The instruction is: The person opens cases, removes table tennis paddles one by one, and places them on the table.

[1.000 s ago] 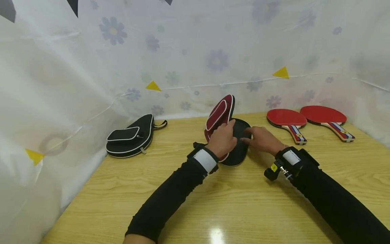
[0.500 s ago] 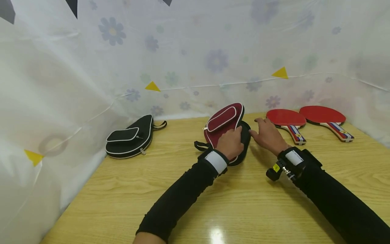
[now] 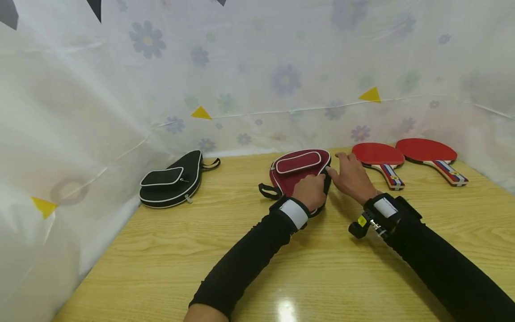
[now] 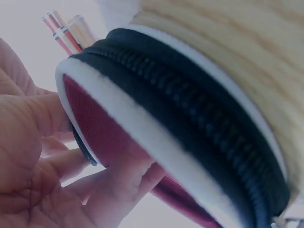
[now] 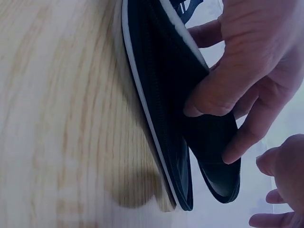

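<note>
A dark red table tennis paddle case [image 3: 284, 179] with white piping lies at the back middle of the table, its lid lowered but gaping at the right edge. My left hand [image 3: 309, 192] pinches that lid's edge. In the right wrist view the left hand's thumb [image 5: 213, 97] sits inside the black lining, with other fingers beyond the edge. Just right of the case is my right hand [image 3: 352, 176], fingers spread and holding nothing. Its fingers [image 5: 285, 164] appear at the lower right of the right wrist view, apart from the lid. The case's inside is mostly hidden.
A black paddle case [image 3: 169, 183] with a wrist loop lies at the back left. At the back right lie two red table tennis paddles, the nearer one [image 3: 376, 154] close to my right hand and another [image 3: 426, 151] beyond. Patterned sheeting [image 3: 249, 76] encloses the wooden table [image 3: 181, 250].
The red lid has swung down from nearly upright to almost flat, my left hand moving right and down with it. My right hand has drawn back slightly right, off the case.
</note>
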`<state>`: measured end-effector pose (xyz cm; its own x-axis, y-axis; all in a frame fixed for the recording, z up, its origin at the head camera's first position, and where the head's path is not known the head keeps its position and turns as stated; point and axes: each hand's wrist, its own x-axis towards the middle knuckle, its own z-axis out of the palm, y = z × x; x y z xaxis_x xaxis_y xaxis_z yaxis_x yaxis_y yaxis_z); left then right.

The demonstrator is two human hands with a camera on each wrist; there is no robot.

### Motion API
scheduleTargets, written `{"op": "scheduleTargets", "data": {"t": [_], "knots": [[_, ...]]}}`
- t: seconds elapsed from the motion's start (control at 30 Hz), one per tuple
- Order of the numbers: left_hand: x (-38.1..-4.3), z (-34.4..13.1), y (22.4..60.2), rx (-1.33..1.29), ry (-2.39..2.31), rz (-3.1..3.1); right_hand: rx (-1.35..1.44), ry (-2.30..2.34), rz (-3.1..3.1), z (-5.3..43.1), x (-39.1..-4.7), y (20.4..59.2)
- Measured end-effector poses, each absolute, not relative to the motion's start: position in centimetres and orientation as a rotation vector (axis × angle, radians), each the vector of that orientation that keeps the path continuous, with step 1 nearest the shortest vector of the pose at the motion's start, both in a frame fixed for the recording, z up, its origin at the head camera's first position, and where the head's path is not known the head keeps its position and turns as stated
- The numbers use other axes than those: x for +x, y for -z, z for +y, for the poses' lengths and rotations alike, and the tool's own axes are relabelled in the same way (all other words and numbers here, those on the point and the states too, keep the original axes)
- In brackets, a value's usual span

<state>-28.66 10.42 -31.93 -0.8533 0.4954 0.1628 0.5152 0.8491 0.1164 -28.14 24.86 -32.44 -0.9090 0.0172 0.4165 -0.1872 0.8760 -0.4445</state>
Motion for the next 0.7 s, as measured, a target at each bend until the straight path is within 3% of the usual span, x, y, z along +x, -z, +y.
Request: {"op": "scheduleTargets", "data": {"t": [0.37,0.7], "knots": [[-28.4,10.1,32.4,-0.94,0.153,-2.952,0.135,-0.723,-2.61,24.8,-27.9,32.6],[-29.6,6.5,32.0,-1.207,0.083,-2.964,0.243,-0.687,-2.806,24.2,-28.3,33.1]]}}
